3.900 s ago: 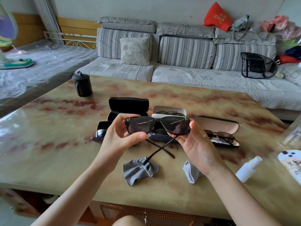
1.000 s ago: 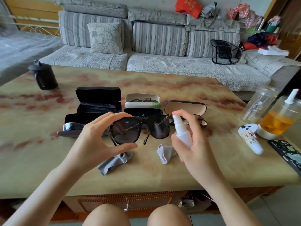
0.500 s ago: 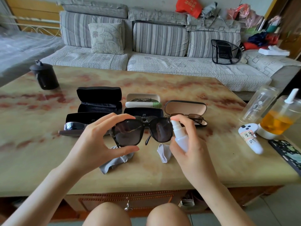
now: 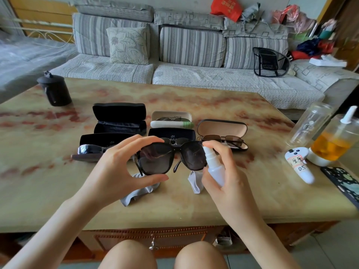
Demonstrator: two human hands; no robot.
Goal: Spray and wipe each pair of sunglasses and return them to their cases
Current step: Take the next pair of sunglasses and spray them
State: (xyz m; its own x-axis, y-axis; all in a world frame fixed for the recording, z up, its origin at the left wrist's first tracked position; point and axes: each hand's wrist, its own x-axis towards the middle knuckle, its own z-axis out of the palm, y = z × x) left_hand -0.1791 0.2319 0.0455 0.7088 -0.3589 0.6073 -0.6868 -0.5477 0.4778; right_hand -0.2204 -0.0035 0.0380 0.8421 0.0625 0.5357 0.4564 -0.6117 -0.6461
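Observation:
My left hand (image 4: 114, 169) pinches the left rim of black sunglasses (image 4: 171, 158), held above the table with the lenses facing me. My right hand (image 4: 227, 175) grips a small white spray bottle (image 4: 213, 166), its nozzle close to the right lens and a finger on top. Two grey cloths (image 4: 139, 191) (image 4: 195, 181) lie crumpled below on the table. Several open cases lie behind: an empty black one (image 4: 119, 118), a white one (image 4: 172, 119), a beige-lined one with brown glasses (image 4: 223, 135), and two dark ones (image 4: 97, 148) (image 4: 172, 133).
The marble-patterned table (image 4: 58, 191) also carries a black jar (image 4: 55, 90) at back left, and a clear bottle (image 4: 308, 123), an amber drink container (image 4: 332, 142), a white controller (image 4: 299, 164) and a patterned phone (image 4: 343, 183) at right. A striped sofa (image 4: 194, 61) stands behind.
Since 3.9 s ago my right hand let go of the sunglasses and picked up the spray bottle. Over the last second the bottle drew nearer the right lens.

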